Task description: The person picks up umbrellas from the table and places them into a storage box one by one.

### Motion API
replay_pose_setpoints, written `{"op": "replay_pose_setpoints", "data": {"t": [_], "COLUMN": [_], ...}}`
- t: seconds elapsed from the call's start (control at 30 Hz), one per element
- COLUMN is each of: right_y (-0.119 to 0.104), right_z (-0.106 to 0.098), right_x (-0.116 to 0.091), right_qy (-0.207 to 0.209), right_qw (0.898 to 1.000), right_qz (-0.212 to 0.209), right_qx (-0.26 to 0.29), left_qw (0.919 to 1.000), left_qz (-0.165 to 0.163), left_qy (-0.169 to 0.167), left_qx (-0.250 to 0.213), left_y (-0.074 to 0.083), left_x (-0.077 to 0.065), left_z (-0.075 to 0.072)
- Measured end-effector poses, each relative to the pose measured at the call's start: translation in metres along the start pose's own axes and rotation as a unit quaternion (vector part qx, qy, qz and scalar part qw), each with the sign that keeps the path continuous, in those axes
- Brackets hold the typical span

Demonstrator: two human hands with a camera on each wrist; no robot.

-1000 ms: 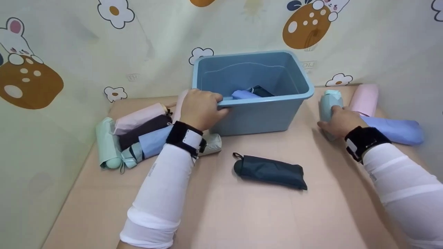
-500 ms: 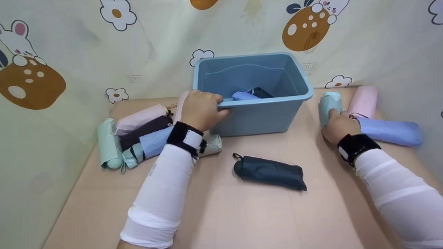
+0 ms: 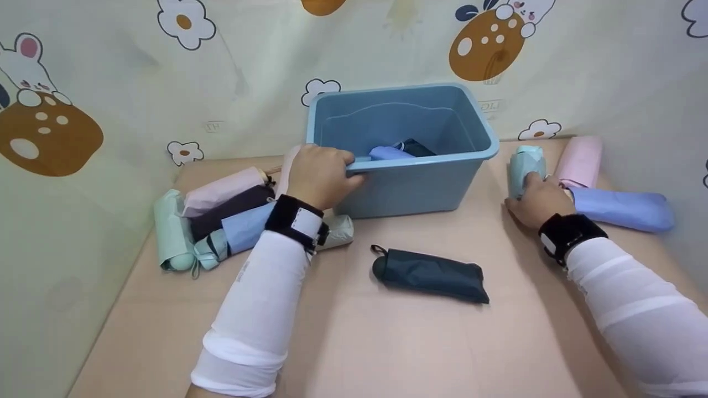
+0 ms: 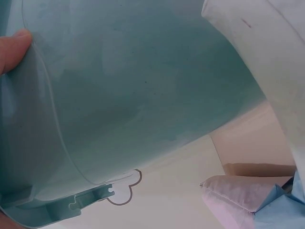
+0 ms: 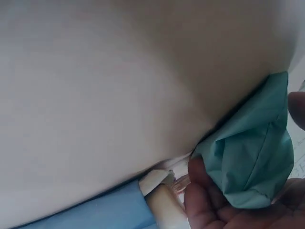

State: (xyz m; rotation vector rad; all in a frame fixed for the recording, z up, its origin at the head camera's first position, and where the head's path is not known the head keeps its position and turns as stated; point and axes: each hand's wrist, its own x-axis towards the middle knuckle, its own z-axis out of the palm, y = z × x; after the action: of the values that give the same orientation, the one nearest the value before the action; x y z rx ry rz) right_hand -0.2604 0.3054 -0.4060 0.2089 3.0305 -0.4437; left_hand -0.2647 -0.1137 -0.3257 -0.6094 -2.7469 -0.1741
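With its fingers over the near left rim, my left hand (image 3: 321,176) grips a blue plastic bin (image 3: 409,188). In the left wrist view its thumb (image 4: 16,50) presses against the bin's wall (image 4: 143,86). My right hand (image 3: 539,202) is at a mint-green folded umbrella (image 3: 528,163) to the right of the bin. The right wrist view shows fingers (image 5: 205,200) curled round this umbrella's sleeve (image 5: 257,157), while the thumb shows at the frame's right edge. A dark navy folded umbrella (image 3: 434,275) lies in front of the bin.
Inside the bin lie a blue umbrella (image 3: 390,152) and a dark one (image 3: 416,147). Several folded umbrellas, including a mint one (image 3: 174,229), are grouped at left. A pink umbrella (image 3: 581,160) and a blue one (image 3: 622,209) lie beside my right hand. A patterned sheet hangs behind.
My right hand has shifted slightly left and turned at the mint-green umbrella. My left hand and the bin look the same.
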Motion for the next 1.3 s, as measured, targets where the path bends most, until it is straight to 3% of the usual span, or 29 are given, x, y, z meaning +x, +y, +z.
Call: {"op": "replay_pose_setpoints", "data": {"t": [0.37,0.67,0.87,1.03,1.3], "right_y": [-0.003,-0.007,-0.008,-0.006,-0.008], "right_z": [0.000,0.005,0.006,0.007,0.006], "right_x": [0.009,0.003,0.000,-0.001,-0.003], "right_qy": [0.002,0.010,0.001,0.009,0.002], "right_qw": [1.000,1.000,1.000,1.000,1.000], "right_qz": [0.019,-0.006,0.002,-0.017,-0.020], "right_qx": [0.014,0.021,0.016,0.004,0.014], "left_qw": [0.9999,0.9999,0.9999,1.0000,1.0000], "left_qz": [-0.003,-0.007,-0.005,0.000,-0.004], "left_qy": [-0.011,-0.014,-0.009,0.004,-0.001], "left_qx": [0.001,0.007,0.002,-0.003,-0.002], "left_y": [0.002,0.001,0.000,-0.001,0.000], "left_x": [0.000,0.000,0.000,0.000,0.000], "left_z": [0.000,-0.002,0.001,0.001,0.002]}}
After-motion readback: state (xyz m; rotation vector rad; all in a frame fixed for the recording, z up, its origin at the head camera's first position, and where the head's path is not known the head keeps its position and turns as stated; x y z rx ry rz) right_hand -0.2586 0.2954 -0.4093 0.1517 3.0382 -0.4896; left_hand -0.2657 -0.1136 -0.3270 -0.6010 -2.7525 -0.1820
